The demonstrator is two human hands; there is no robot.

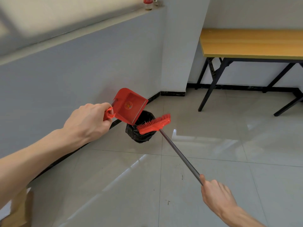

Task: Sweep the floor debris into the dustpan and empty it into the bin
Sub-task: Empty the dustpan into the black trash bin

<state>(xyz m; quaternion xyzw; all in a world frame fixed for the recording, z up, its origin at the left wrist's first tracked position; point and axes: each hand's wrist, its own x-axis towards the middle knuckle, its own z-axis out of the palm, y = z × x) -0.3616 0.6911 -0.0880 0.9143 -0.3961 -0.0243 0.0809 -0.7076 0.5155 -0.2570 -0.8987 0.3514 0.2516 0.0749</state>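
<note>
Close to us, our right hand wraps its fingers round the broom handle, holding the head up at the bin mouth, likely to brush out the pan. Our left hand grips the dustpan handle, tipping its lip down over the bin so debris slides in. Specks remain on the floor.
</note>
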